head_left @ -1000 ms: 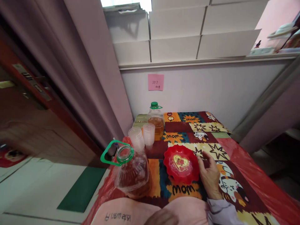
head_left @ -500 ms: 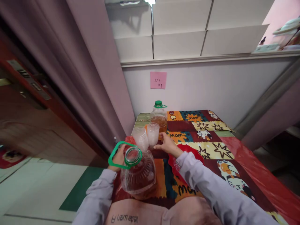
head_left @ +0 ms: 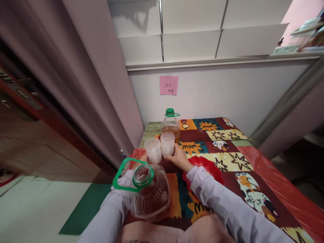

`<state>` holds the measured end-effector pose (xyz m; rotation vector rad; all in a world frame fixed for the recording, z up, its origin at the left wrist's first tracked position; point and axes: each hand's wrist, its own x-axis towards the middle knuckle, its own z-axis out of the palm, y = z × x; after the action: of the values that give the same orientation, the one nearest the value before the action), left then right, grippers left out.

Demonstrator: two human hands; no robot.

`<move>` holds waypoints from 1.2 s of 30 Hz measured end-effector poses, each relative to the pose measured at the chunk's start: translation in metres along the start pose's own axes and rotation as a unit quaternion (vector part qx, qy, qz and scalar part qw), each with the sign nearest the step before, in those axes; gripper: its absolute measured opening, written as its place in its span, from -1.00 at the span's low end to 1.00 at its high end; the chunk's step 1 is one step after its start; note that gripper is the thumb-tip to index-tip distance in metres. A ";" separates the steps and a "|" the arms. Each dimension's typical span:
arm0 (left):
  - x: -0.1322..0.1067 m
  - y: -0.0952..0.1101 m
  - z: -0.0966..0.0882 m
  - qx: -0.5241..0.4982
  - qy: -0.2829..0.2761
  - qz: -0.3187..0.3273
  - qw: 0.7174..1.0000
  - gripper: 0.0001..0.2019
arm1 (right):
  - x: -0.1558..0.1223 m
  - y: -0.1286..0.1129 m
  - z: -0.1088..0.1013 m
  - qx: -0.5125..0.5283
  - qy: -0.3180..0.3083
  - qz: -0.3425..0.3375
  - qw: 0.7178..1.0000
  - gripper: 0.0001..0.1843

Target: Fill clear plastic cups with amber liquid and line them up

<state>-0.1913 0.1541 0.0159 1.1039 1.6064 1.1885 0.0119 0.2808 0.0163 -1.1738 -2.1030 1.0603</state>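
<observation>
A stack of clear plastic cups is gripped by my right hand, thumb on the near side and fingers around its right. Beside it, nearly touching, a second stack of cups leans slightly left. My left hand reaches to this second stack from the left; most of it is hidden behind the near jug, but it appears closed on the cups. That uncapped clear plastic jug with a green handle stands in front of my body, dark liquid showing through it. Farther back stands a capped jug of amber liquid.
A red scalloped plate lies partly under my right forearm. Crumpled red plastic is at the table's left edge. The patterned tablecloth reaches the wall, where a pink note hangs. A wooden door is at left.
Both cup stacks have shifted slightly right with my hands, and the left one is more upright. My left forearm has moved inward behind the near jug's handle. The view has shifted a little.
</observation>
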 end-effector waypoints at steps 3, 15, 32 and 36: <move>0.023 -0.007 0.001 0.028 -0.063 -0.018 0.997 -0.58 | 0.000 0.009 -0.022 -0.040 0.016 0.009 0.999 -0.39; 0.072 -0.023 0.024 0.054 -0.123 0.008 0.991 -0.58 | 0.001 0.034 -0.034 -0.075 0.015 0.016 0.997 -0.36; 0.072 -0.016 0.030 0.082 -0.103 0.010 0.991 -0.57 | -0.001 0.037 -0.029 -0.034 0.026 -0.007 0.999 -0.34; 0.061 -0.006 0.023 0.086 -0.063 0.017 0.994 -0.58 | -0.007 0.036 -0.038 -0.010 0.024 -0.019 0.999 -0.24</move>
<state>-0.1865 0.2174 -0.0021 1.2933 1.6201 0.9948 0.0598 0.3009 0.0077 -1.1526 -2.0944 0.9863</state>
